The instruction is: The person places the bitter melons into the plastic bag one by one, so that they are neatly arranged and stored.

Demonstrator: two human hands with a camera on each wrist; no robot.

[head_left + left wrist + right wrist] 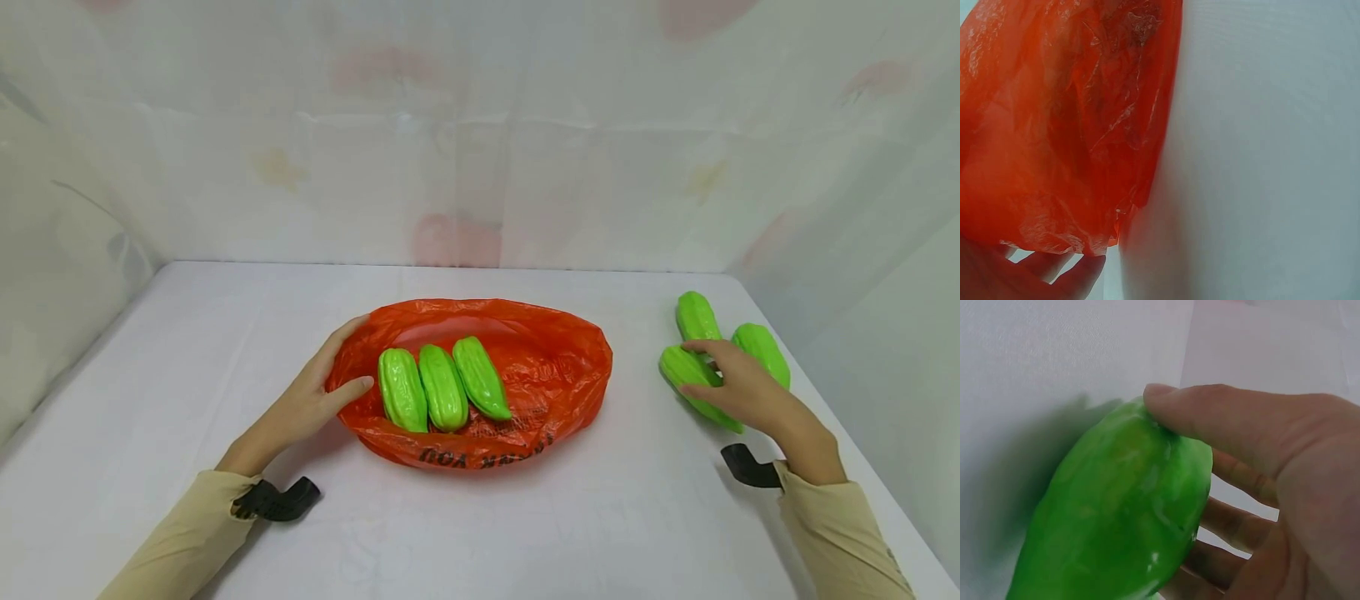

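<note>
A red plastic bag (558, 367) with printed lettering lies wide open at mid-table, three shiny green ridged gourds (444, 388) side by side in it. My left hand (318, 387) holds the bag's left end, thumb over the rim. In the left wrist view, fingertips (1088, 272) touch the bag's edge; the thumb is hidden there. On the right, my right hand (738, 385) grips another green gourd (693, 379), lying on the table. The right wrist view shows the thumb across this gourd (1116, 506) and the fingers around its far side.
Two more green gourds lie just beyond the right hand, one farther back (696, 315) and one to the right (761, 350). A white cloth covers the table (480, 533). Pale patterned curtains (480, 167) stand behind it and at both sides.
</note>
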